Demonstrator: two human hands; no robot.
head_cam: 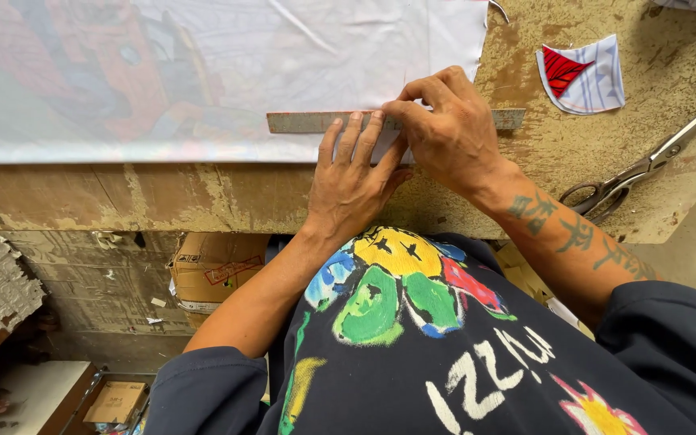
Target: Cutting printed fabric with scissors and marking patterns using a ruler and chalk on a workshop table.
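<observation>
Left hand (350, 181) lies flat, fingers spread, pressing the near edge of the ruler (308, 122); right hand (445, 133) is curled over it, fingertips pinched at the ruler's far edge, possibly around a marker, too hidden to tell. Ruler's long axis runs left-right across the white printed fabric (283, 48) on the worn table (203, 197). Scissors (646, 165) lie well apart, nearer the right hand.

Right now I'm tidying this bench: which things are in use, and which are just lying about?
In use: flat grey metal ruler, white printed fabric sheet, left hand, right hand.
Lying about: steel scissors, red-and-white fabric scrap, brown cardboard box.
</observation>
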